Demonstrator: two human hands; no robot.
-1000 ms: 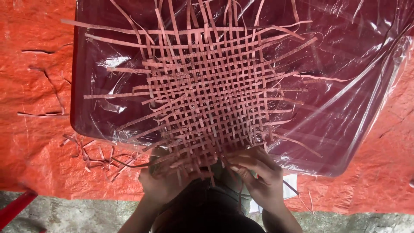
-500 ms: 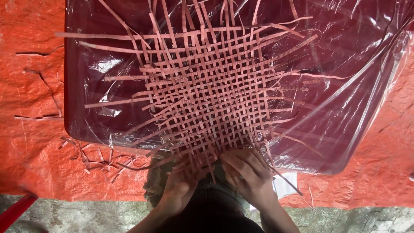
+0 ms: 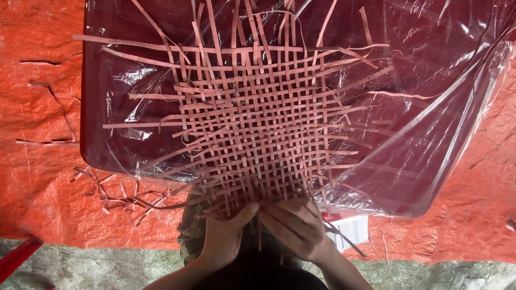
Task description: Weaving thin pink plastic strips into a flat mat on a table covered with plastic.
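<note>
Since the earlier frames both hands have slid up from the near tail ends onto the mat's edge itself, and the whole view sits a little closer on the work. At about 6 o'clock in the view, the left hand [image 3: 223,236] and the right hand [image 3: 295,225] meet at the near edge of the woven strip mat [image 3: 258,129]; the left thumb points toward 1 o'clock and touches the right hand's fingertips, with fingers close together and bent over the edge strips, though whether they actually pinch a strip cannot be told because the hands cover that spot. The wrists and forearms are cut off by the bottom edge, and a dark shape, seemingly the person's head or clothing, hides the ground between them. The mat lies flat at the centre on a dark red board under clear plastic sheet [image 3: 430,150], roughly square, its strips running 12 to 6 and 9 to 3, with loose ends fanning out past every side; the far ends at 12 o'clock run out of the view. Loose strip scraps [image 3: 115,190] lie at 8 o'clock on the orange tarpaulin [image 3: 37,177]. A white packet [image 3: 352,228] shows partly from under the board at 5 o'clock.
</note>
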